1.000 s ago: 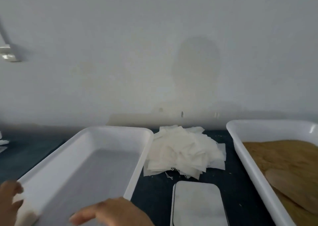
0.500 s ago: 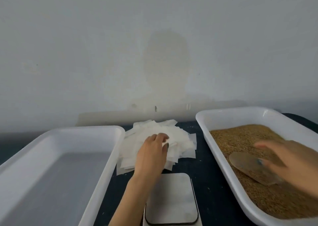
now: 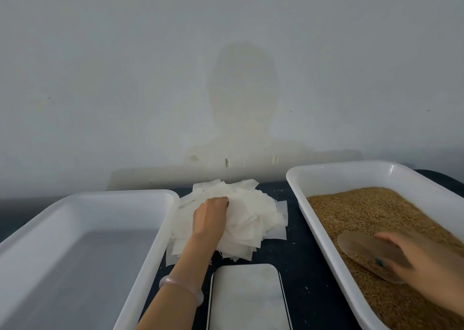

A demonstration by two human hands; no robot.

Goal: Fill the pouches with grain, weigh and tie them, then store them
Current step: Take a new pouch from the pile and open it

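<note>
Pouches (image 3: 241,216): loose heap of flat white fabric squares, some w/ thread ends, on table (image 3: 303,262), far centre, btw. the two trays, close to wall (image 3: 125,78).

Left grip (image 3: 209,218): bare hand, palm down on heap's left half. Fingers curled, pinching topmost pouches. Forearm comes in from bottom edge.

Bracelet (image 3: 182,286): pale, translucent, on left wrist.

Right grip (image 3: 431,264): bare hand over near part of grain tray (image 3: 298,199), blurred. Thumb w/ dark nail lies on scoop (image 3: 361,250); other fingers arch over its far edge. Cannot tell whether hold is closed.

Scoop: flat, brownish, see-through, lying on grain (image 3: 376,211).

Grain: golden-brown, covers tray floor; far end wall stands bare above it.

Grain tray: white plastic, rect., right side of table, long axis running away from viewer, cut off at bottom right.

Left tray (image 3: 105,194): white plastic, same type, left side; right rim just beside heap.

Scale (image 3: 247,299): flat white platform, rounded corners, dark edge, near centre, just in front of heap, btw. trays, apart from both.

Table: dark top, a few pale specks.

Wall: pale grey, faint darker patch above heap.
</note>
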